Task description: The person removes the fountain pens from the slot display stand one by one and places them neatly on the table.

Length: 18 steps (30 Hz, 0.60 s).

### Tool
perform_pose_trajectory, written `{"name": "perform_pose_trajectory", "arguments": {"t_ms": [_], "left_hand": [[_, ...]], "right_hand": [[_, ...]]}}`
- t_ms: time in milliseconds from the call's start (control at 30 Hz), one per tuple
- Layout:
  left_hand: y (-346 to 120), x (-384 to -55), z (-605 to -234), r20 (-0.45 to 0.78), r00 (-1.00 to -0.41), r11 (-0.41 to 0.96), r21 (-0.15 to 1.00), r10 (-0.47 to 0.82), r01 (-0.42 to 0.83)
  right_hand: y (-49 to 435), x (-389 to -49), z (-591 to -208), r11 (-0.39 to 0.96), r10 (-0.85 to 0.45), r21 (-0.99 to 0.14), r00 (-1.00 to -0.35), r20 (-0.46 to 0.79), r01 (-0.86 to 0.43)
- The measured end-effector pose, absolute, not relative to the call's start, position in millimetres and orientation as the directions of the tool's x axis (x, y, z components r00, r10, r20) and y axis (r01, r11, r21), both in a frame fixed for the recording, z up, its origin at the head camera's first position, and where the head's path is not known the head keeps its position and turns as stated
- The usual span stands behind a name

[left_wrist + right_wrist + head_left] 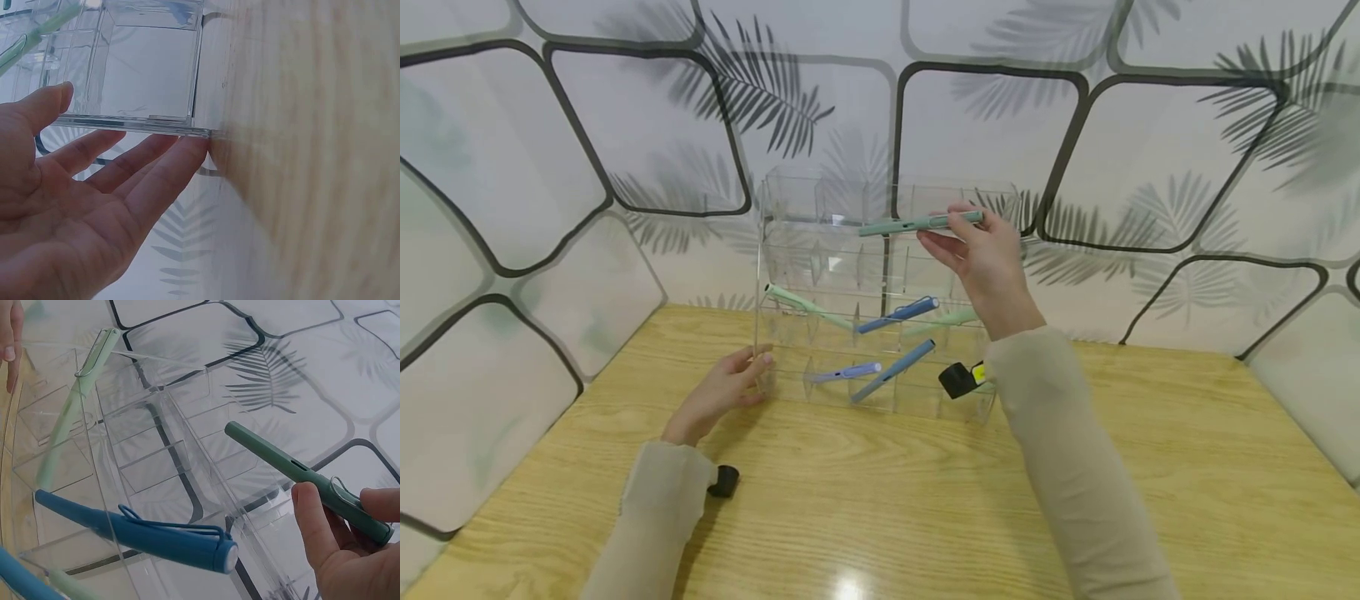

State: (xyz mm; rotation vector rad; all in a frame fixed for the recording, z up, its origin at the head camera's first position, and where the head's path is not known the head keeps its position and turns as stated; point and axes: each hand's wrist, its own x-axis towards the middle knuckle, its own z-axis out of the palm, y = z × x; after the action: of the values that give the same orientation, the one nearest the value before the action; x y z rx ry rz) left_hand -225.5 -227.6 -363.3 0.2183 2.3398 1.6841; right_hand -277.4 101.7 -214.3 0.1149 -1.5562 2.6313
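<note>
A clear acrylic pen rack (917,406) with stepped compartments stands on the table. In the head view my right hand (981,258) holds a green pen (887,227) nearly level in front of the upper tiers, thumb and fingers pinching its clip end. My left hand (722,392) is at the rack's lower left side; in the left wrist view its fingers lie along the outside of the side panel (137,123), the thumb on the other side. Lower compartments hold a light green pen (805,304), a blue pen (898,315), a lavender pen (850,372) and a blue-grey pen (895,371).
Another light green pen (951,320) lies in the rack, partly behind the right wrist. Black wrist-worn devices show at the right cuff (1007,367) and left cuff (658,475). A patterned wall (820,108) rises behind the wooden table (865,500).
</note>
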Motion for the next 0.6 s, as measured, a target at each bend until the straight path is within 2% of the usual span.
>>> {"name": "perform_pose_trajectory", "arguments": {"t_ms": [333, 600], "left_hand": [[-227.5, -226.0, -362.8, -0.11, -0.959, 0.324, 0.946, 0.261, -0.02], [-228.4, -225.4, -362.7, -0.11, -0.959, 0.318, 0.948, 0.261, -0.022]], "right_hand": [[121.8, -268.1, -218.4, -0.443, 0.005, -0.887, -0.99, 0.14, -0.128], [137.3, -257.3, -219.5, -0.54, 0.013, -0.828, -0.985, 0.173, -0.153]]}}
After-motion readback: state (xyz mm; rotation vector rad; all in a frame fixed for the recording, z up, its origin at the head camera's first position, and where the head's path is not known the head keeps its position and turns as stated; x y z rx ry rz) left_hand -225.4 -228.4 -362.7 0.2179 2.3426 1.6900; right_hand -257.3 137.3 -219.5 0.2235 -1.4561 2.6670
